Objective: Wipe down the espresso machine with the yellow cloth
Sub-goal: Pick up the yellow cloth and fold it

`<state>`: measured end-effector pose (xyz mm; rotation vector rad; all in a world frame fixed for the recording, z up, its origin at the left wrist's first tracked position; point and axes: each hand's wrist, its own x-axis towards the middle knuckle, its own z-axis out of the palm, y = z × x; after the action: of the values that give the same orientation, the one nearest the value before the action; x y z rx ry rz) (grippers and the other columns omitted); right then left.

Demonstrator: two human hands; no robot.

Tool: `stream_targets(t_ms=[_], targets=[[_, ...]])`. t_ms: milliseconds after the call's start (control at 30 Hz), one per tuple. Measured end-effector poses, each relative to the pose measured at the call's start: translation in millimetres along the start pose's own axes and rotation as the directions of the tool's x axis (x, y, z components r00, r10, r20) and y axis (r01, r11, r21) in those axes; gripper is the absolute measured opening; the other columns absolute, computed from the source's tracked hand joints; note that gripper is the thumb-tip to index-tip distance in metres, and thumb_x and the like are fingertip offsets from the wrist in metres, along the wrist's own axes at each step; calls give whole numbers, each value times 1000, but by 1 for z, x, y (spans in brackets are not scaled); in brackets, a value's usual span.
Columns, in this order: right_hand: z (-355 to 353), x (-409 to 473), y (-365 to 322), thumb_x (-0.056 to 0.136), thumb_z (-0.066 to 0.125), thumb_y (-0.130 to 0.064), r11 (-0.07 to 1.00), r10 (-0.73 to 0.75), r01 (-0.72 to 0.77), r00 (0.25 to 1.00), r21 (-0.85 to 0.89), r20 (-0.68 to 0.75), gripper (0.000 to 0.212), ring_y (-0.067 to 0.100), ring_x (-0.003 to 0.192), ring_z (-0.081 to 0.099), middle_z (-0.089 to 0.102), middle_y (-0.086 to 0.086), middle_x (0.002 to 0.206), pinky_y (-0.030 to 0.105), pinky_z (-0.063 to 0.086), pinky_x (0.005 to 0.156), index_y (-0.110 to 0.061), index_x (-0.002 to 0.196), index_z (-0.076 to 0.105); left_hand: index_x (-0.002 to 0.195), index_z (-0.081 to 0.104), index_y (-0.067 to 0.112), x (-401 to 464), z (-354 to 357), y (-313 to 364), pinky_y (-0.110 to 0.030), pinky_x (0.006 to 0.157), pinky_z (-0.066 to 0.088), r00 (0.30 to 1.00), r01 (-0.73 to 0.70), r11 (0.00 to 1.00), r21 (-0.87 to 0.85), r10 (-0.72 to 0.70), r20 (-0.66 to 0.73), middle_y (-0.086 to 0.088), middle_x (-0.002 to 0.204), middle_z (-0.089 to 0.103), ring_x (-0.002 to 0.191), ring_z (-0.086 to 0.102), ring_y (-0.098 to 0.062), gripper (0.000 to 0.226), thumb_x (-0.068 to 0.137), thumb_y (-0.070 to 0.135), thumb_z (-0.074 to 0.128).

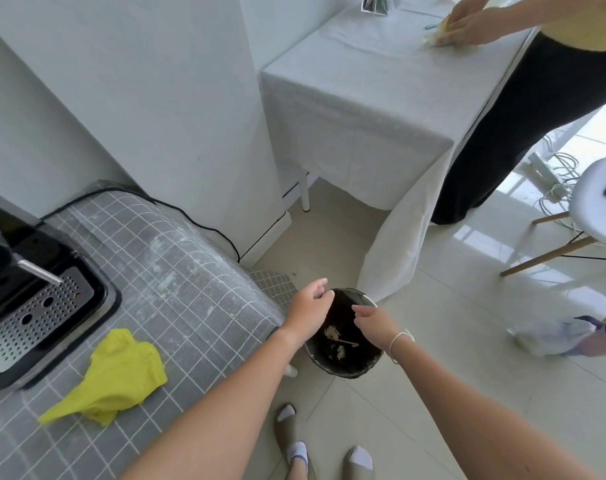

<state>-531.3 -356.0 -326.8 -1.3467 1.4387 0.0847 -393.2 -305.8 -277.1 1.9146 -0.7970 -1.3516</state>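
Bin (343,362) holds scraps; both hands above, yellow cloth (111,375) aside.

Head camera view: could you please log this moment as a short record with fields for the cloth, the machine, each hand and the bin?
yellow cloth: crumpled on the checked tablecloth, beside the espresso machine, untouched
espresso machine: at the table's left edge, drip tray showing
left hand: above the waste bin, fingers loosely curled, holding nothing visible
right hand: above the waste bin, no grip on anything
waste bin: on the floor, black liner, scraps inside

steam wand (40,271) overhangs drip tray (35,315) (partly)
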Motion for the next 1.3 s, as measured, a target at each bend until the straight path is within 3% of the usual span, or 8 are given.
stream_targets(t_ms=[133, 233, 400, 600, 733, 867, 967, 1300], targets=[[-10, -13, -17, 92, 42, -12, 993, -109, 108, 994, -49, -7, 41, 20, 111, 55, 57, 3, 130, 23, 38, 98, -21, 131, 52, 136, 44, 21, -23, -12, 14, -40, 106, 40, 996, -37, 999, -2, 37, -83, -4, 141, 46, 128, 45, -15, 45, 92, 25, 46], [-12, -28, -37, 94, 40, -13, 975, -206, 203, 978, -87, -18, 40, 15, 105, 54, 55, 2, 134, 17, 33, 90, -19, 132, 51, 137, 43, 21, -48, -25, 18, -39, 107, 40, 985, -67, 998, 4, 67, -161, -5, 141, 46, 128, 45, -15, 44, 93, 25, 45], [4, -56, -76, 96, 39, -14, 928, -364, 358, 931, -105, -36, 39, 22, 115, 57, 54, 3, 135, 24, 42, 92, -16, 133, 50, 138, 42, 18, -91, -49, 8, -21, 100, 35, 954, -99, 994, 36, 105, -279, -3, 142, 45, 129, 44, -14, 43, 95, 21, 43], [68, -104, -123, 94, 43, -16, 819, -551, 561, 827, -116, 113, 38, 20, 99, 62, 59, 2, 128, 18, 43, 78, -19, 130, 53, 131, 50, 16, -160, -109, -32, -18, 93, 38, 837, -106, 993, 57, 120, -534, -1, 135, 52, 120, 51, -12, 37, 95, 16, 44], [113, -126, -134, 94, 44, -18, 749, -617, 649, 756, -132, 220, 34, 10, 76, 56, 60, 2, 125, 23, 47, 71, -24, 126, 55, 125, 56, 16, -197, -147, -63, -27, 94, 44, 731, -89, 994, 67, 110, -674, -2, 129, 55, 112, 53, -14, 33, 94, 14, 44], [156, -141, -139, 92, 49, -18, 668, -643, 705, 708, -238, 291, 35, 17, 103, 57, 58, 2, 129, 26, 44, 89, -21, 127, 55, 125, 56, 16, -221, -180, -96, -30, 98, 43, 676, -15, 989, 145, 117, -727, -2, 128, 55, 114, 52, -16, 34, 93, 13, 45], [180, -145, -139, 91, 53, -18, 601, -658, 733, 680, -318, 324, 36, 19, 120, 52, 55, 1, 133, 26, 38, 98, -19, 127, 55, 127, 55, 17, -229, -197, -117, -27, 98, 42, 681, 25, 971, 239, 158, -715, -2, 127, 54, 112, 53, -17, 35, 93, 14, 46], [250, -142, -130, 87, 56, -28, 481, -679, 642, 704, -597, 210, 44, 22, 126, 41, 43, 0, 138, 31, 34, 106, -20, 129, 50, 141, 37, 26, -210, -252, -161, -33, 105, 37, 825, 72, 825, 560, 267, -498, 5, 145, 37, 129, 34, -21, 49, 93, 18, 47]])
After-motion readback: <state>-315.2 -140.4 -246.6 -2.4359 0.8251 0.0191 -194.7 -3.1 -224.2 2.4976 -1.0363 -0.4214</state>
